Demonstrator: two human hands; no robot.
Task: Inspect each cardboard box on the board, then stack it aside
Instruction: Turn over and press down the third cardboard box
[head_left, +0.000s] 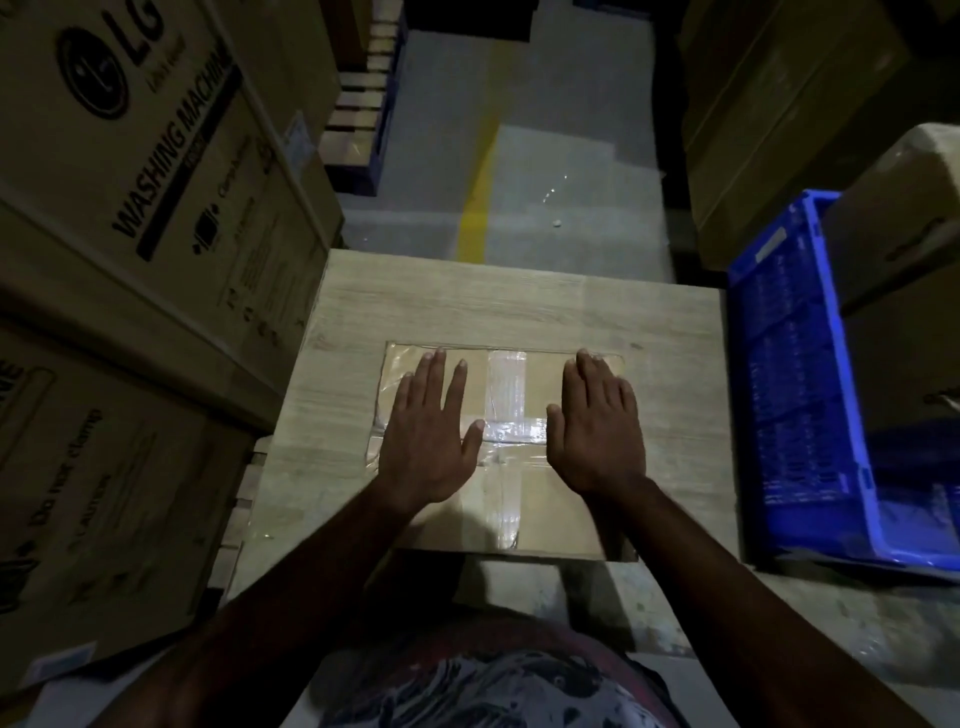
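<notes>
My left hand and right hand lie flat, fingers straight, on the taped box on the desk; the box sides are hidden.

Flat on wooden board: 1 taped cardboard box. Resting on its top, fingers straight: left hand at 9 o'clock of tape cross, right hand at 3 o'clock. Beside board at 3 o'clock: blue crate. At 9 o'clock: LG carton.
</notes>
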